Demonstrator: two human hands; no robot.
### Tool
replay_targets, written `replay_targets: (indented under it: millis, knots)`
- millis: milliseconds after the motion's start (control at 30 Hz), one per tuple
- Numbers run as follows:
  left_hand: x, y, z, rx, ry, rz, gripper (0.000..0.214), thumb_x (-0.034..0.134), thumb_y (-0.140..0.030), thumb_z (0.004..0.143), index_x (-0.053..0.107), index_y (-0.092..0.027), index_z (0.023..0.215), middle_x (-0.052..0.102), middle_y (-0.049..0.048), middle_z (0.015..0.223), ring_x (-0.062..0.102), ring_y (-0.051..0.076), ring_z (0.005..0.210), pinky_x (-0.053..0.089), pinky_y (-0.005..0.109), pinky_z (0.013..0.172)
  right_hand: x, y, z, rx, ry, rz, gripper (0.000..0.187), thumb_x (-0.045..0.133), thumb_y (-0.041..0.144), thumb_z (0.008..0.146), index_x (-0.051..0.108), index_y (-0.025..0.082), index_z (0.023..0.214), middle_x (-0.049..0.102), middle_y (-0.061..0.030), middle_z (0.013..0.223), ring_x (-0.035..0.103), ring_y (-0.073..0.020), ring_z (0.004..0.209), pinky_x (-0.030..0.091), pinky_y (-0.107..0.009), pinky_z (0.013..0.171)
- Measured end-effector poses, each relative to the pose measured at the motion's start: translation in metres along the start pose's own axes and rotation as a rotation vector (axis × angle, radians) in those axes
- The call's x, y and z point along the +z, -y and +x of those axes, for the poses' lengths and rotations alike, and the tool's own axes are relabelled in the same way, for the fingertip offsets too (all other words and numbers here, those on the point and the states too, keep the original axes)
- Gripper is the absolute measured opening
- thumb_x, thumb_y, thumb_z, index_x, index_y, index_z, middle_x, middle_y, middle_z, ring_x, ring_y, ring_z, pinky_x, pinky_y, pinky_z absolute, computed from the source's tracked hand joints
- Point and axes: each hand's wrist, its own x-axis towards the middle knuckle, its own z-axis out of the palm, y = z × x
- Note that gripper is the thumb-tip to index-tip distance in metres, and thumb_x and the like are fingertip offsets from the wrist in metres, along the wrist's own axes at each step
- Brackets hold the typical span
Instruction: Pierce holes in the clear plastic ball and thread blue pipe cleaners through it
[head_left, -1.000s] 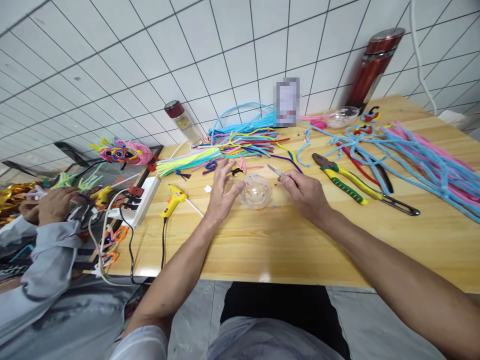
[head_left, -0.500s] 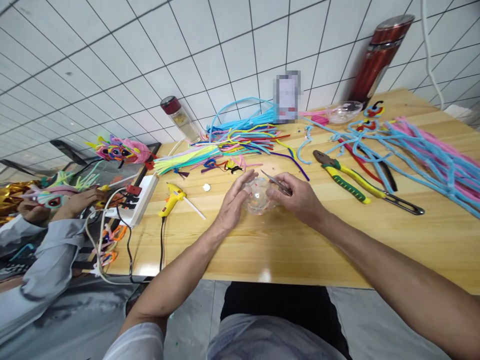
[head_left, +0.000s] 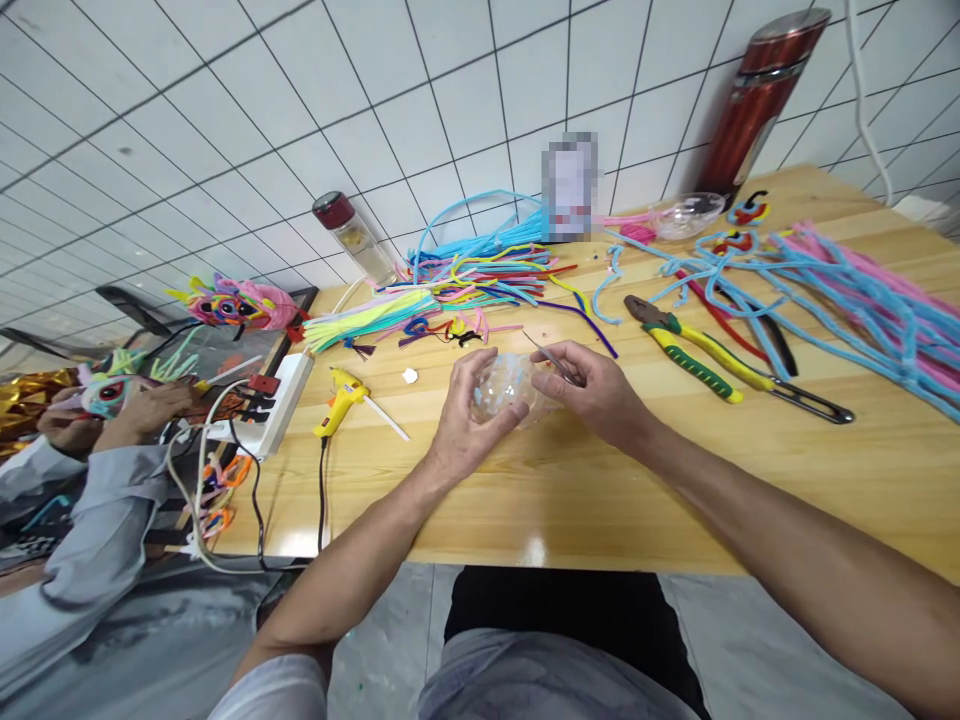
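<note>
A clear round plastic ball [head_left: 498, 385] with pale blue and orange specks rests on the wooden table in front of me. My left hand [head_left: 474, 402] curves around its left side, the thumb lying across the near side. In my right hand [head_left: 585, 385] a slim pointed metal tool [head_left: 556, 362] is pinched, its tip aimed up and to the left. The right fingers also touch or nearly touch the ball's right side. Whether the tool is tweezers or a blade, I cannot tell.
A yellow glue gun [head_left: 343, 402] lies left, near a white power strip [head_left: 285, 405]. Pipe cleaners [head_left: 480, 275] spread along the back; pliers [head_left: 682, 350] and a peeler-like tool [head_left: 814, 402] lie right. A red thermos [head_left: 765, 100] stands behind. A co-worker's hand [head_left: 157, 405] works at far left.
The left hand has shifted its grip, with the thumb now across the ball's near side. Blue specks show on the ball where orange ones showed. The right hand still holds the pointed tool.
</note>
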Motion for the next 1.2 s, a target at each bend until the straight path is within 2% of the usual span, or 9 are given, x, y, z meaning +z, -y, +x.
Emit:
replay_targets:
  millis: [100, 200, 300, 400, 467, 600, 867, 1033, 1200]
  knots:
    - [0.001, 0.001, 0.000, 0.095, 0.003, 0.118, 0.060, 0.077, -0.048, 0.085, 0.053, -0.028, 0.137, 0.050, 0.0111, 0.142, 0.045, 0.030, 0.143, 0.039, 0.050, 0.121, 0.000, -0.001, 0.000, -0.057, 0.001, -0.048, 0.034, 0.061, 0.050, 0.094, 0.071, 0.020, 0.108, 0.069, 0.0004, 0.082, 0.057, -0.0155, 0.071, 0.040, -0.028, 0.065]
    - [0.002, 0.001, 0.002, 0.058, -0.018, 0.053, 0.050, 0.073, -0.048, 0.089, 0.053, -0.026, 0.129, 0.054, 0.0106, 0.136, 0.051, 0.028, 0.136, 0.044, 0.047, 0.117, 0.000, -0.001, -0.002, -0.130, 0.007, -0.159, 0.034, 0.052, 0.045, 0.099, 0.071, 0.020, 0.112, 0.076, -0.0034, 0.096, 0.066, -0.0185, 0.085, 0.044, -0.029, 0.073]
    - [0.003, 0.000, 0.003, -0.008, -0.017, -0.048, 0.041, 0.068, -0.046, 0.093, 0.053, -0.026, 0.125, 0.059, 0.0089, 0.133, 0.059, 0.024, 0.128, 0.048, 0.043, 0.111, -0.001, -0.001, -0.002, -0.185, -0.028, -0.322, 0.035, 0.049, 0.046, 0.101, 0.070, 0.019, 0.110, 0.076, -0.0034, 0.089, 0.066, -0.0185, 0.079, 0.042, -0.028, 0.070]
    - [0.004, 0.000, 0.004, -0.017, -0.026, -0.070, 0.037, 0.066, -0.047, 0.094, 0.054, -0.026, 0.123, 0.061, 0.0087, 0.134, 0.059, 0.024, 0.128, 0.049, 0.042, 0.110, -0.006, 0.001, -0.002, -0.239, -0.086, -0.483, 0.036, 0.046, 0.046, 0.103, 0.069, 0.019, 0.098, 0.072, -0.0027, 0.080, 0.061, -0.0165, 0.068, 0.038, -0.028, 0.065]
    - [0.004, 0.001, 0.004, -0.021, -0.032, -0.053, 0.044, 0.070, -0.050, 0.091, 0.054, -0.025, 0.124, 0.061, 0.0099, 0.135, 0.058, 0.026, 0.131, 0.048, 0.044, 0.113, -0.010, 0.002, -0.003, -0.277, -0.107, -0.574, 0.037, 0.044, 0.044, 0.104, 0.068, 0.019, 0.090, 0.071, -0.0032, 0.078, 0.059, -0.0160, 0.067, 0.037, -0.028, 0.065]
    - [0.005, 0.004, 0.003, -0.057, -0.037, -0.053, 0.069, 0.086, -0.056, 0.074, 0.051, -0.025, 0.125, 0.060, 0.0121, 0.138, 0.060, 0.029, 0.131, 0.049, 0.047, 0.112, -0.013, 0.006, -0.006, -0.348, -0.095, -0.722, 0.039, 0.044, 0.044, 0.105, 0.067, 0.019, 0.085, 0.070, -0.0038, 0.075, 0.059, -0.0166, 0.068, 0.033, -0.029, 0.064]
    - [0.001, 0.013, 0.008, -0.003, -0.216, 0.109, 0.088, 0.093, -0.061, 0.063, 0.053, -0.025, 0.133, 0.058, 0.0111, 0.137, 0.056, 0.031, 0.134, 0.046, 0.050, 0.115, -0.005, 0.004, -0.013, -0.382, 0.010, -0.846, 0.043, 0.041, 0.044, 0.107, 0.068, 0.019, 0.086, 0.073, -0.0051, 0.079, 0.063, -0.0168, 0.069, 0.026, -0.030, 0.061]
    - [0.001, 0.019, 0.009, 0.048, -0.214, 0.221, 0.078, 0.090, -0.060, 0.068, 0.056, -0.025, 0.130, 0.060, 0.0099, 0.134, 0.057, 0.030, 0.131, 0.048, 0.049, 0.112, 0.001, -0.003, -0.015, -0.362, 0.047, -0.872, 0.045, 0.040, 0.046, 0.108, 0.070, 0.019, 0.090, 0.075, -0.0054, 0.081, 0.065, -0.0172, 0.071, 0.024, -0.030, 0.060]
    - [0.002, 0.018, 0.007, 0.029, -0.189, 0.245, 0.073, 0.085, -0.057, 0.076, 0.054, -0.024, 0.133, 0.061, 0.0118, 0.138, 0.058, 0.030, 0.132, 0.048, 0.049, 0.112, 0.005, -0.004, -0.016, -0.350, 0.058, -0.886, 0.048, 0.036, 0.048, 0.110, 0.068, 0.019, 0.089, 0.074, -0.0060, 0.080, 0.064, -0.0171, 0.071, 0.021, -0.031, 0.059]
